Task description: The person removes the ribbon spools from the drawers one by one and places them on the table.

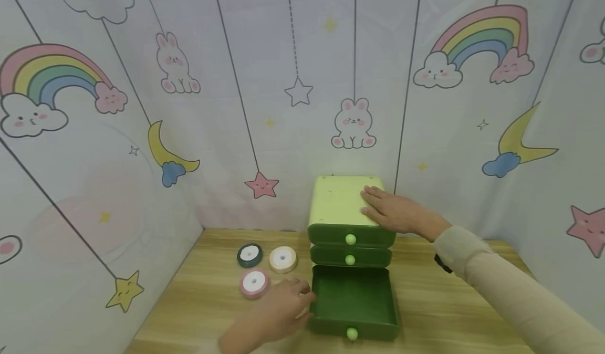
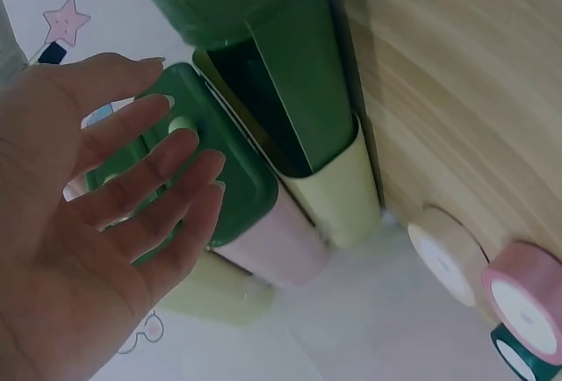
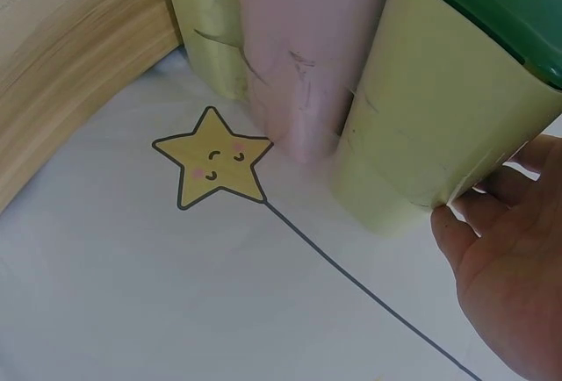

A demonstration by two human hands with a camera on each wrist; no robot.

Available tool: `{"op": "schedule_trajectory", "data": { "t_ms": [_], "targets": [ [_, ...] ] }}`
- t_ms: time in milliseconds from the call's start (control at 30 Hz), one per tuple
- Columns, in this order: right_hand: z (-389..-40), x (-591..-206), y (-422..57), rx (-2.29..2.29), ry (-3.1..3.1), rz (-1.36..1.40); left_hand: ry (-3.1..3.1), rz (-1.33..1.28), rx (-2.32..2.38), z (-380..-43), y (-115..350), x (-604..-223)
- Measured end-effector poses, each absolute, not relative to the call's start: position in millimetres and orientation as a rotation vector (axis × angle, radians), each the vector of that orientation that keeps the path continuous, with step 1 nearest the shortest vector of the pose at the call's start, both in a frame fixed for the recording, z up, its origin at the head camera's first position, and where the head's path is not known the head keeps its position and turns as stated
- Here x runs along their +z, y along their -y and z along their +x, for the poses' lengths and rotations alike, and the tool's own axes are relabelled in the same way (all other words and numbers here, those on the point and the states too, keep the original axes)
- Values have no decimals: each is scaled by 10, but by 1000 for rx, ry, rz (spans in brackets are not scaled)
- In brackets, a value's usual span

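A small drawer cabinet (image 1: 347,199) with a pale yellow-green top and dark green drawers stands against the back wall. Its bottom drawer (image 1: 354,296) is pulled out, and no contents show in it; the two drawers above are in. My right hand (image 1: 394,212) rests on the right part of the cabinet's top, and the right wrist view shows its fingers along the yellow casing (image 3: 421,118). Beside the pulled-out drawer's left edge is my left hand (image 1: 279,309). In the left wrist view its fingers are loosely spread and hold nothing.
Three ribbon rolls lie on the wooden table (image 1: 203,291) left of the cabinet: dark green (image 1: 249,255), cream (image 1: 283,259) and pink (image 1: 254,283). A patterned cloth (image 1: 264,133) hangs behind and at both sides.
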State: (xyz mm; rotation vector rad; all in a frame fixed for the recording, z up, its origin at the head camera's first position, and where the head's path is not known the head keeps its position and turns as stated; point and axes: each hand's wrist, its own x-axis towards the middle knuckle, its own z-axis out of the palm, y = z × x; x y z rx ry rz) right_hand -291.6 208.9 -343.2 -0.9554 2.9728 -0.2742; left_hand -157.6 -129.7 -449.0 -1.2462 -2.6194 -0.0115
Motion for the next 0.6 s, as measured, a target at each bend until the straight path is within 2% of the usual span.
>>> {"op": "schedule_trajectory", "data": {
  "t_ms": [600],
  "targets": [
    [-2885,-3414,-2066,-286,-2974,-960,2489,-1388,16,-1446,1077,-4673]
  ]
}}
